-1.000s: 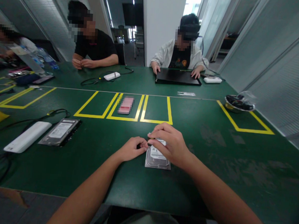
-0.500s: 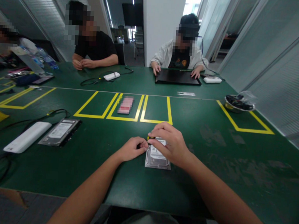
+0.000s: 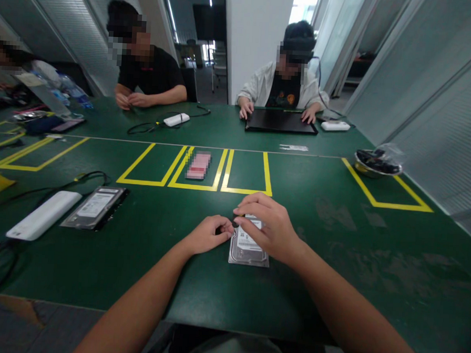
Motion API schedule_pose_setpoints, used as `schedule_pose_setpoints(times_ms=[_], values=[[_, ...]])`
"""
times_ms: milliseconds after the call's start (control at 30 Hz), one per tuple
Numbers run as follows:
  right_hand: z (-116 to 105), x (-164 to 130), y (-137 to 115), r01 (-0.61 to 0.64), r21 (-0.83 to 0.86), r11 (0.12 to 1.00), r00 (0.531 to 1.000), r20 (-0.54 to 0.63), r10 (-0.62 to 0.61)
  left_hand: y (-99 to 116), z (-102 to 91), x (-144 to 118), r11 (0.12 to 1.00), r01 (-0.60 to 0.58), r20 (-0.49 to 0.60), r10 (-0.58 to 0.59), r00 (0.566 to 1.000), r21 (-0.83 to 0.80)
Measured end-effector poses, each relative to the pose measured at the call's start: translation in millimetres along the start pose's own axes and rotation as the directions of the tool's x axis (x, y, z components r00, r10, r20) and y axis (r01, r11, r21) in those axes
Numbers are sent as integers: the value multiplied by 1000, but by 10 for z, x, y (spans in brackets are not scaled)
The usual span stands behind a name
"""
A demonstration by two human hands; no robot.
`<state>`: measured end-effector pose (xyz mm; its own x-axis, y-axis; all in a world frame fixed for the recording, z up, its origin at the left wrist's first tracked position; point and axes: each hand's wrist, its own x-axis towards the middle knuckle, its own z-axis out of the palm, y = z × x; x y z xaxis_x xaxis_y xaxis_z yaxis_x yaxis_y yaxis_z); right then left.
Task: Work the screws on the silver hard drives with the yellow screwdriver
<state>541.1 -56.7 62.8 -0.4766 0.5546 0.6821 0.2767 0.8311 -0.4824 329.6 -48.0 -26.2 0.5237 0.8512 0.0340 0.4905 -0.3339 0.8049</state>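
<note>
A silver hard drive (image 3: 249, 255) with a white label lies flat on the green table in front of me. My right hand (image 3: 270, 224) reaches over its upper part and pinches the black-and-yellow handle of a short screwdriver (image 3: 238, 219) between thumb and fingers, above the drive's left edge. The screwdriver's tip is hidden. My left hand (image 3: 211, 235) rests on the table with curled fingers, its fingertips closed at the drive's left edge, just below the screwdriver.
A second hard drive (image 3: 95, 208) lies at left beside a white power bank (image 3: 44, 215) with black cables. Yellow tape outlines mark the table; a pink phone-like item (image 3: 198, 165) sits in one. At right stands a bowl (image 3: 377, 165) of dark parts. Across, a person touches a black panel (image 3: 281, 121).
The screwdriver's handle has turned slightly in my right fingers, so less yellow shows. Both hands and the hard drive stay in nearly the same place.
</note>
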Motion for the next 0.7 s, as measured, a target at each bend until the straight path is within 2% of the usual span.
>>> schedule_pose_setpoints(times_ms=[167,400,700], values=[[-14,5,-21,40,39,998,999,17,-41,-25,6,0,1000,-9,2,9,1000,-4],[7,-10,10,-17,11,1000,1000,0,17,-6,1,-7,1000,-8,-4,8,1000,5],[5,-19,19,6,40,999,1000,0,-6,16,-5,-11,1000,3,3,-3,1000,-1]])
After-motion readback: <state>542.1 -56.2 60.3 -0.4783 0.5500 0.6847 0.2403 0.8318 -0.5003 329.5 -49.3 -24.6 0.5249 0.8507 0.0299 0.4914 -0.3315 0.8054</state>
